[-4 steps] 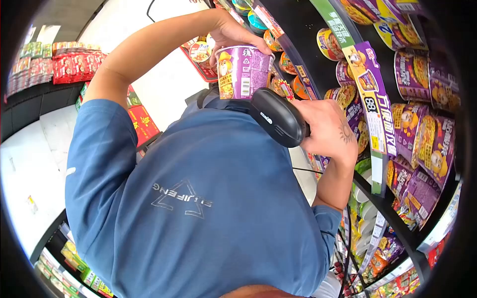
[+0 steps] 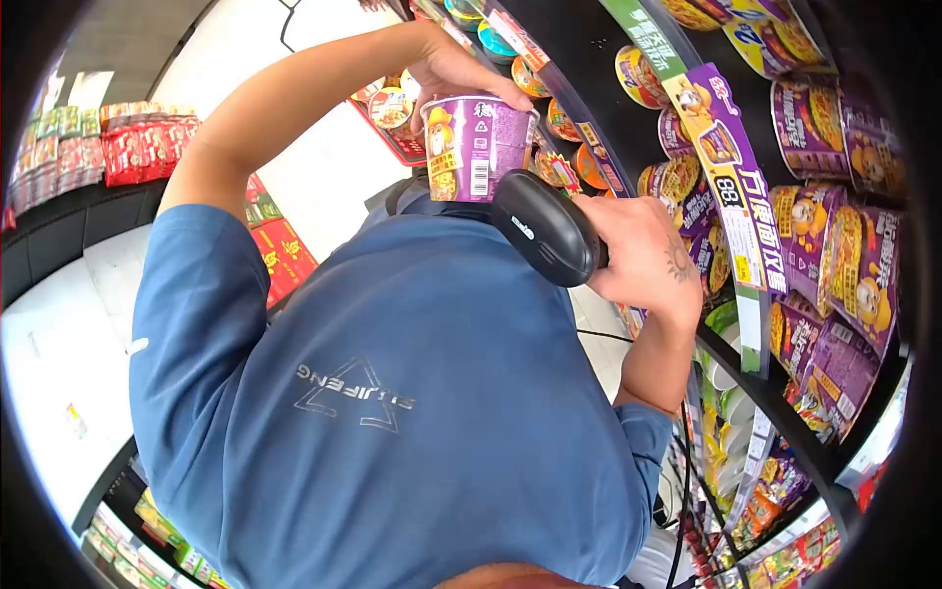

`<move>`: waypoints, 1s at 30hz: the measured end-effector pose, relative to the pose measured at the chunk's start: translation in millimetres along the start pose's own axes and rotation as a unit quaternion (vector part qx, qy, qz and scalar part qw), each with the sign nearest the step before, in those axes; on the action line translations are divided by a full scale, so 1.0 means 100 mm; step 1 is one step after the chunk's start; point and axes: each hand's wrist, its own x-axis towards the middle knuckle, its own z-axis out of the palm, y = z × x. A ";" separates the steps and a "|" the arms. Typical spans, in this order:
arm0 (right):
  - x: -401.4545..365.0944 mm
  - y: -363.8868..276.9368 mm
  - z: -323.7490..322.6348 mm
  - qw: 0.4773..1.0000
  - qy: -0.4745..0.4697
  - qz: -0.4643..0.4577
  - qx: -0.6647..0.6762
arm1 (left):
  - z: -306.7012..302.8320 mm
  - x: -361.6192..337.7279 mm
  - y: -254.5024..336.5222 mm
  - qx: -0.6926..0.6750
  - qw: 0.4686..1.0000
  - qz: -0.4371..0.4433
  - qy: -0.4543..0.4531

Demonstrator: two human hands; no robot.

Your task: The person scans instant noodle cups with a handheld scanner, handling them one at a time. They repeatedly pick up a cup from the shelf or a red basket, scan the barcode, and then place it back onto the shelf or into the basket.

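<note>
My left hand (image 2: pixel 463 75) reaches over the top of a purple instant noodle cup (image 2: pixel 505 137) and grips it at the rim. The cup is upright in front of my chest, its printed side and barcode facing me. In my right hand (image 2: pixel 650 253) is a black handheld barcode scanner (image 2: pixel 546 228), the fingers wrapped round its handle and partly hidden behind it. The scanner's head overlaps the cup's lower right edge in this view, close to the barcode.
Shelves on my right hold purple noodle cups (image 2: pixel 810 123) and purple noodle bags (image 2: pixel 863 275), with a price strip (image 2: pixel 728 187) along the edge. Beyond the cup stands a red basket (image 2: pixel 404 149) with noodle bowls. Red packets (image 2: pixel 152 140) fill a rack on the left. A black cable (image 2: pixel 601 335) runs by my right arm.
The view has shifted slightly, so the shelves sit a little differently in it. Both hands keep their grips, and the cup appears slightly lower and further left.
</note>
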 end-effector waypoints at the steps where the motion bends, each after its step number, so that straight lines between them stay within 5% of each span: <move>1: -0.03 0.03 0.04 1.000 0.019 0.005 0.004 | -0.01 -0.01 0.03 0.009 1.000 -0.008 0.004; 7: -0.33 0.31 0.51 0.973 0.135 0.006 0.189 | 0.04 0.21 -0.05 -0.038 0.993 0.114 -0.019; 11: -0.50 0.38 0.75 0.956 0.182 0.019 0.229 | 0.05 0.09 0.01 0.115 0.950 0.269 -0.112; 19: -0.61 0.50 0.98 0.911 0.285 0.064 0.292 | 0.25 0.03 -0.06 -0.060 0.948 0.298 -0.092; 21: -0.57 0.47 1.08 0.852 0.401 0.062 0.331 | 0.28 0.15 -0.12 -0.056 0.943 0.314 -0.092; 23: -0.60 0.48 1.02 0.861 0.352 0.095 0.353 | 0.37 0.25 -0.19 -0.138 0.915 0.378 -0.038; 25: -0.57 0.53 1.01 0.895 0.341 0.005 0.288 | 0.55 0.32 -0.14 -0.206 0.883 0.423 0.007; 30: -0.65 0.60 0.97 0.877 0.308 0.019 0.368 | 0.97 0.72 -0.35 -0.381 0.801 0.456 0.070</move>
